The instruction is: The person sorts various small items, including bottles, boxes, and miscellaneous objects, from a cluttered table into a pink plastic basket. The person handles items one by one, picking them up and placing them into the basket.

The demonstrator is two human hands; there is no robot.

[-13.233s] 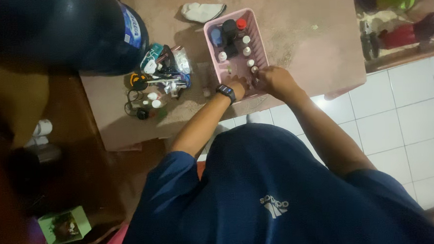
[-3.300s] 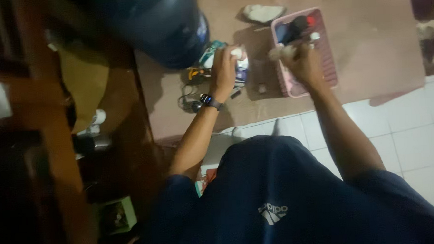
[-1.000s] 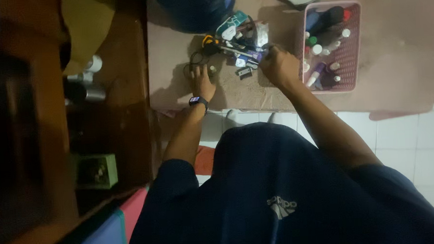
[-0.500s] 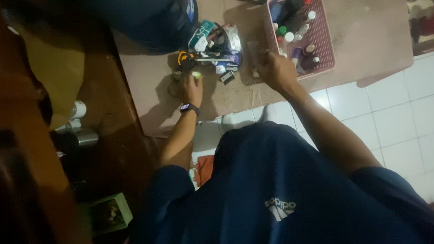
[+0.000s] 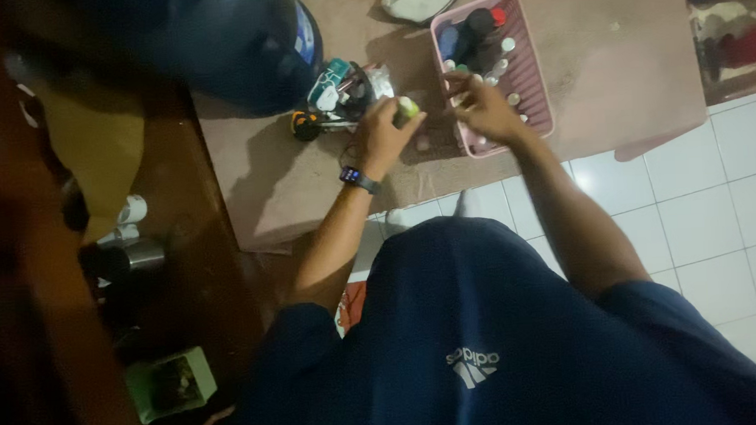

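Observation:
My left hand (image 5: 385, 134), with a dark watch on the wrist, is closed around a small light-green bottle (image 5: 406, 111) just left of the pink basket (image 5: 535, 78). My right hand (image 5: 484, 107) reaches over the basket's near left corner, fingers spread among the small bottles (image 5: 483, 40) inside; I cannot tell whether it holds one. A heap of small packets and tubes (image 5: 344, 93) lies on the pinkish table (image 5: 609, 49) to the left of my left hand.
A big dark blue water jug (image 5: 234, 40) stands at the table's back left. A folded pale cloth (image 5: 418, 3) lies behind the basket. White floor tiles (image 5: 701, 215) are on the right. Cups (image 5: 128, 240) and a green box (image 5: 169, 383) sit low on the left.
My left hand has lifted a small green bottle from the heap and carried it right, toward the basket. My right hand has moved into the basket. The camera view has shifted.

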